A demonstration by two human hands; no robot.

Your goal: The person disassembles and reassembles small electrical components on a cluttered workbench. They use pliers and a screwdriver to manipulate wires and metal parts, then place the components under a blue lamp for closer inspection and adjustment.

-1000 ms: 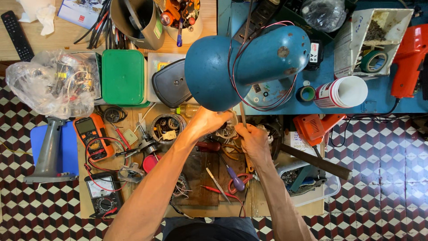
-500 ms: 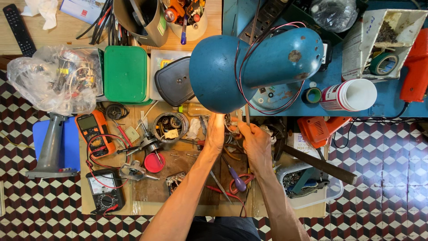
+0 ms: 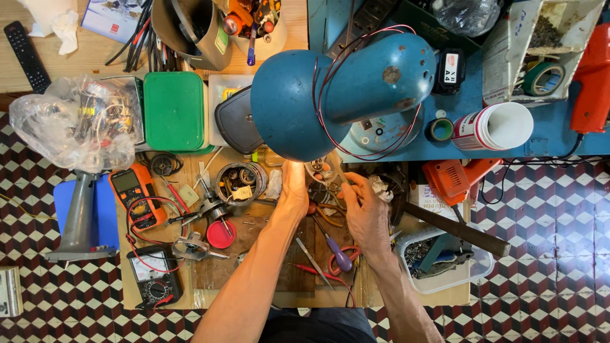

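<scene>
Both hands are working close together under the shade of the blue desk lamp (image 3: 337, 95), at the back middle of the cluttered wooden table (image 3: 254, 289). The left hand (image 3: 294, 187) is reaching up toward the lamp's rim with the fingers stretched; its fingertips are lying in strong light and I cannot tell if they are grasping anything. The right hand (image 3: 365, 213) is pinching something thin and pale between thumb and fingers, just beside a small metal part (image 3: 321, 170) with round openings, but what it is pinching is too small to tell. To my judgement, the person is fitting or adjusting a small part in the lit spot under the lamp, and the work is in its fine stage. The next move is calling for a steady grip and small motions, because the round tin of parts (image 3: 240, 184), the screwdriver with a purple handle (image 3: 337, 254) and the red-handled pliers (image 3: 346, 257) are lying very near to the wrists. An orange multimeter (image 3: 133, 194) is resting well apart on the left.
</scene>
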